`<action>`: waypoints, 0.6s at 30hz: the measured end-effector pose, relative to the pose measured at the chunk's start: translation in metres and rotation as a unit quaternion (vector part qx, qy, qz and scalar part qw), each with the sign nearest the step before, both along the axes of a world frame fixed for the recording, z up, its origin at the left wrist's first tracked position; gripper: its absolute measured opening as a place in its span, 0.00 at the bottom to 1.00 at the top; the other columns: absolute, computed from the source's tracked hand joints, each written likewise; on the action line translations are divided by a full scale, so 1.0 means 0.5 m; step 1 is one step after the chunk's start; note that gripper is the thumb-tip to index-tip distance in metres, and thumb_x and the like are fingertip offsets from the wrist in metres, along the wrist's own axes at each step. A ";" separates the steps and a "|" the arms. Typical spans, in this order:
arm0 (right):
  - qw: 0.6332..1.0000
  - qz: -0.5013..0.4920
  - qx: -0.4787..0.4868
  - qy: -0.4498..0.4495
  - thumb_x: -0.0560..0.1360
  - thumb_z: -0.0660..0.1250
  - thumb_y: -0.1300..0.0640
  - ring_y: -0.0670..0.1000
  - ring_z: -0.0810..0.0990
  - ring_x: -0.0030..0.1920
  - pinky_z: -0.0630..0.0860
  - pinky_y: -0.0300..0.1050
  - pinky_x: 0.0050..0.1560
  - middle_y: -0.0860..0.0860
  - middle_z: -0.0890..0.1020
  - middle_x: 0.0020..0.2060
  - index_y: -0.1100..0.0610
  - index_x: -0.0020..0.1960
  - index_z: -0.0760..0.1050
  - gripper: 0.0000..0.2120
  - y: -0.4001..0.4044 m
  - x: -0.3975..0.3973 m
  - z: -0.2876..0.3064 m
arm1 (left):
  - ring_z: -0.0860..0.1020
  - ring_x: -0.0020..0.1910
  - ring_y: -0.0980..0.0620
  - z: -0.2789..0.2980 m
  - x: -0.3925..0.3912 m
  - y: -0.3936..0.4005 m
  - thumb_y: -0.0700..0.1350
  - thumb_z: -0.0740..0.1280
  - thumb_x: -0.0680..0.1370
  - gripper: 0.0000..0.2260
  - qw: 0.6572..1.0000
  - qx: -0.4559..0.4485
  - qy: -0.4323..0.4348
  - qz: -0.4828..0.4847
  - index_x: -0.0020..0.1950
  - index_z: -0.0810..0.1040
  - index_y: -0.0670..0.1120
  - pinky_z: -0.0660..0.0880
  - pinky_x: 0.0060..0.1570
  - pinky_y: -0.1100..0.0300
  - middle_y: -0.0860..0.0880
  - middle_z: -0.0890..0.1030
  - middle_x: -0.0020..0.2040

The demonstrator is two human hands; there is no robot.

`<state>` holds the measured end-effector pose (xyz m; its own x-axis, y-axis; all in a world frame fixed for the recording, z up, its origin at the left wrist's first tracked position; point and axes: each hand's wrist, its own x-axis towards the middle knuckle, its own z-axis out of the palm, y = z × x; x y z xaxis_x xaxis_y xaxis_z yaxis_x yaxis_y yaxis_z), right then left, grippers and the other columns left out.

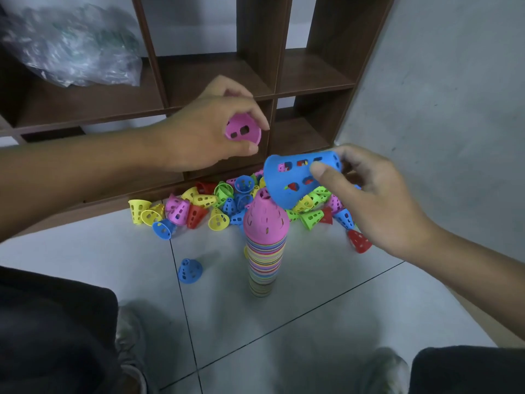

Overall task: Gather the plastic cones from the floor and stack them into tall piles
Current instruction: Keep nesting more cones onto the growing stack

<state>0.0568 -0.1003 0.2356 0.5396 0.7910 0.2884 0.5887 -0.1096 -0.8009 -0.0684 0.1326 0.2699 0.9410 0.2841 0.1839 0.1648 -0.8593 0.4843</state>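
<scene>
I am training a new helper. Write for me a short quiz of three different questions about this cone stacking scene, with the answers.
1. True or false: both hands hold a cone.
2. Which colour is the cone in the right hand? A red, B blue, C yellow.
3. Fill in: the top cone of the tall stack is ____.

Key:
1. True: the left hand holds a pink cone.
2. B, the blue cone.
3. Pink.

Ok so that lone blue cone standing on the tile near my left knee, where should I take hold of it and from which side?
The lone blue cone stands upright on its wide rim, narrow top up, apart from the heap. Probably best to come straight down from above and pinch the narrow upper part between thumb and fingers. The holed wall gives purchase, and it comes up already oriented to drop onto the stack.
</scene>
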 end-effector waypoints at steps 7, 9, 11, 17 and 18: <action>0.967 0.066 -0.117 -0.215 0.74 0.62 0.32 0.47 0.76 0.40 0.74 0.51 0.40 0.47 0.77 0.37 0.50 0.45 0.78 0.21 0.055 -0.008 0.016 | 0.76 0.54 0.50 0.008 -0.018 0.014 0.53 0.79 0.70 0.24 0.999 -0.023 -0.009 0.038 0.64 0.75 0.56 0.80 0.32 0.65 0.55 0.70 0.58; 0.954 0.085 -0.157 -0.241 0.74 0.59 0.30 0.45 0.75 0.40 0.74 0.48 0.40 0.45 0.76 0.38 0.49 0.46 0.77 0.23 0.068 -0.009 0.014 | 0.77 0.52 0.51 0.010 -0.025 0.020 0.52 0.78 0.70 0.24 0.999 -0.033 -0.006 0.040 0.64 0.75 0.56 0.80 0.32 0.66 0.56 0.71 0.57; 0.942 0.102 -0.181 -0.263 0.74 0.60 0.31 0.44 0.75 0.40 0.75 0.47 0.40 0.44 0.76 0.38 0.48 0.47 0.76 0.20 0.075 -0.011 0.014 | 0.77 0.52 0.51 0.011 -0.033 0.026 0.53 0.78 0.70 0.24 0.998 -0.041 -0.003 0.038 0.63 0.75 0.56 0.81 0.32 0.65 0.55 0.72 0.59; 0.930 0.133 -0.224 -0.261 0.72 0.57 0.29 0.46 0.77 0.43 0.78 0.52 0.45 0.45 0.77 0.41 0.51 0.55 0.78 0.29 0.080 -0.019 -0.013 | 0.80 0.48 0.53 0.013 -0.053 0.030 0.56 0.78 0.69 0.23 0.998 -0.060 -0.004 0.028 0.62 0.76 0.56 0.83 0.35 0.60 0.59 0.76 0.55; 0.930 0.137 -0.226 -0.255 0.72 0.57 0.29 0.46 0.77 0.43 0.78 0.52 0.46 0.45 0.76 0.42 0.51 0.56 0.77 0.29 0.080 -0.019 -0.017 | 0.80 0.49 0.54 0.015 -0.053 0.027 0.58 0.77 0.69 0.23 0.998 -0.057 -0.007 0.025 0.61 0.76 0.57 0.83 0.37 0.59 0.59 0.77 0.54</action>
